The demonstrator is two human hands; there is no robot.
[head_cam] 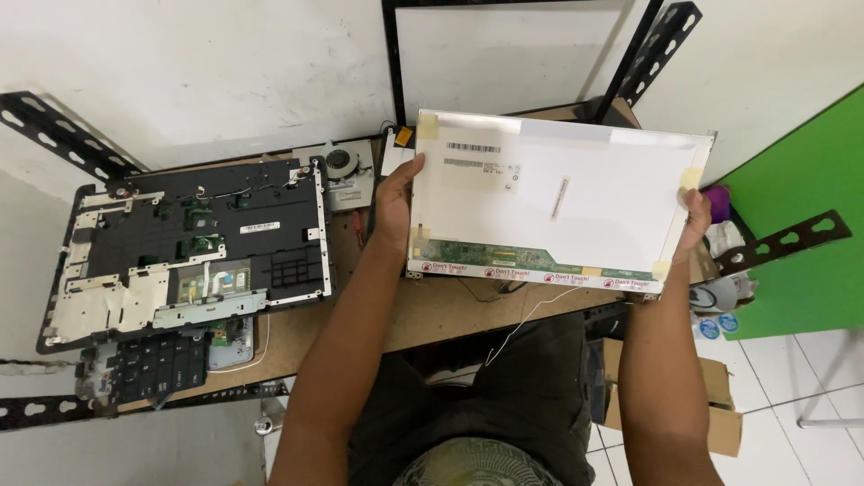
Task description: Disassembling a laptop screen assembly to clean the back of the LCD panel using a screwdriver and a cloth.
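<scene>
I hold a bare laptop screen panel (558,202), its white back facing me, level above the wooden workbench (423,315). My left hand (392,205) grips its left edge and my right hand (694,219) grips its right edge. A green circuit strip runs along the panel's lower edge, with bits of tape at the corners. A thin white wire (531,315) hangs from the panel's underside toward my lap.
An opened black laptop base (193,243) with exposed boards lies on the left of the bench, a loose keyboard (157,364) below it. A cooling fan (342,166) sits behind my left hand. Black slotted metal rails frame the bench. A cardboard box (720,405) stands on the floor at right.
</scene>
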